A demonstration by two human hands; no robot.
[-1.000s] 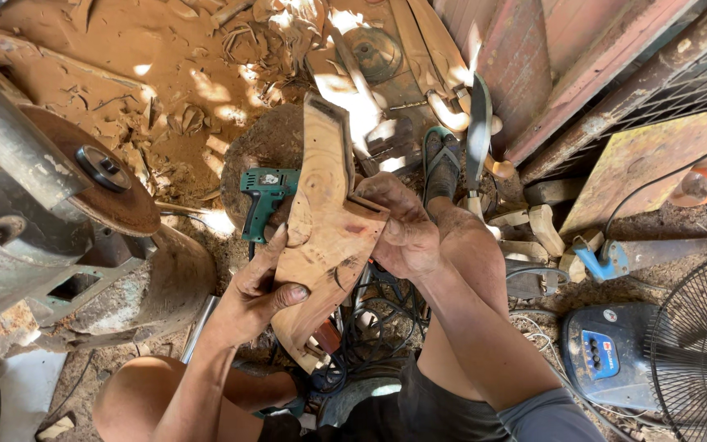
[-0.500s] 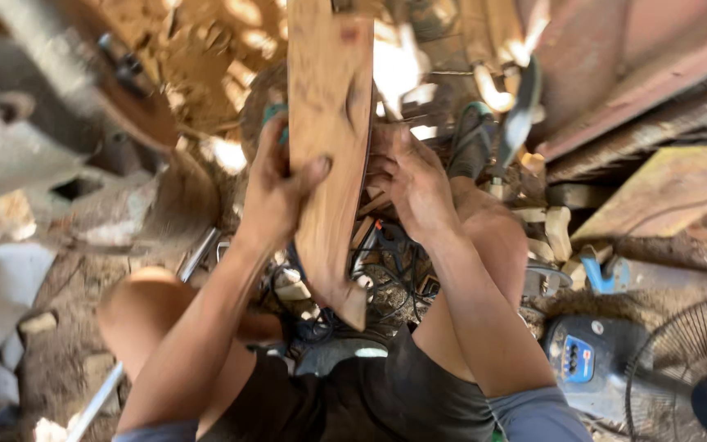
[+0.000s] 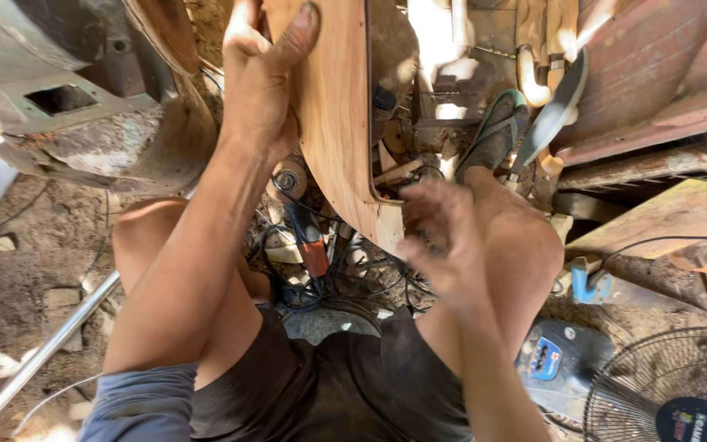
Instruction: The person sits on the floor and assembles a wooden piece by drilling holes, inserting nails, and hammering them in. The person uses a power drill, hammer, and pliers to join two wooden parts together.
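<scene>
A curved brown wooden piece (image 3: 339, 123) stands upright between my knees, its top out of frame. My left hand (image 3: 262, 78) grips its left edge near the top, thumb laid across the face. My right hand (image 3: 443, 241) hovers just right of the piece's lower end, fingers spread and blurred, apart from the wood. Below the wood, a power tool with an orange-red body (image 3: 308, 237) lies among tangled black cables (image 3: 345, 274) on the ground.
A grey metal machine (image 3: 67, 98) fills the upper left. A metal pipe (image 3: 38, 360) lies at lower left. A fan with blue base (image 3: 664, 393) sits lower right. A sandalled foot (image 3: 493, 135) and wooden offcuts (image 3: 542, 49) are at upper right, with red planks (image 3: 656, 90) beyond.
The wooden piece has risen and swung upright, closer to the camera. My right hand has let go of it and dropped to its lower end; my left hand keeps its hold.
</scene>
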